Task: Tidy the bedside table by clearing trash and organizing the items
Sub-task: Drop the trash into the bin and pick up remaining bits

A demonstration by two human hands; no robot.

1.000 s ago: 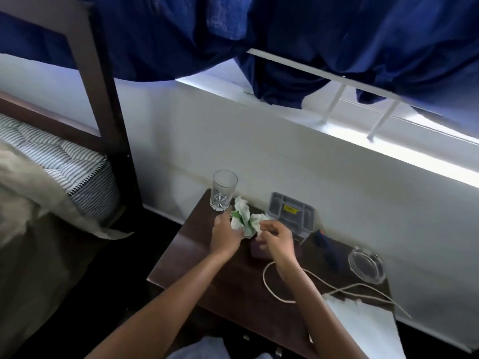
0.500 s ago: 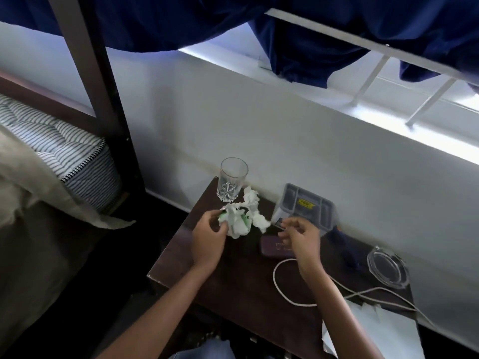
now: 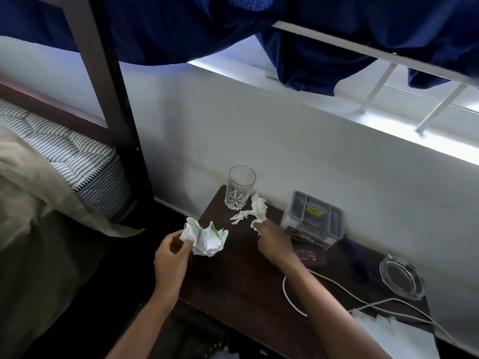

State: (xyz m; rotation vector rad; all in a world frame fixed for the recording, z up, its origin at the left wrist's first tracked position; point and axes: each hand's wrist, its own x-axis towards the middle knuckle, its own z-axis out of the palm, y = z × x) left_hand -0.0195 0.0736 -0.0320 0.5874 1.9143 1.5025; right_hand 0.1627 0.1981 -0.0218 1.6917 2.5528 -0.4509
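View from above of a dark wooden bedside table [image 3: 233, 281] next to a bed. The left hand [image 3: 172, 255] grips a crumpled white-and-green paper wad [image 3: 206, 238], thumb and fingers curled round its near side, at the table's left edge. The right hand [image 3: 272, 242] reaches forward with its fingertips closed in a pinch on the near end of a twisted white tissue [image 3: 255, 211]. The rest of the tissue lies on the table beyond those fingertips, trailing towards an upright, empty drinking glass [image 3: 239, 187] just past it.

To the right of the pinching fingers sits a grey compartment tray [image 3: 315, 216]. A small dark booklet [image 3: 311, 256] lies beside the right wrist, and a white cable [image 3: 293, 296] loops behind it, nearer the viewer. Well to the right of both hands are a glass ashtray [image 3: 400, 279] and some flat white paper [image 3: 388, 330].

The tidying seems to be at an early stage: one piece of trash is in hand and a second is being taken up, with no bin in view. The cable, booklet, ashtray and white paper look unsorted
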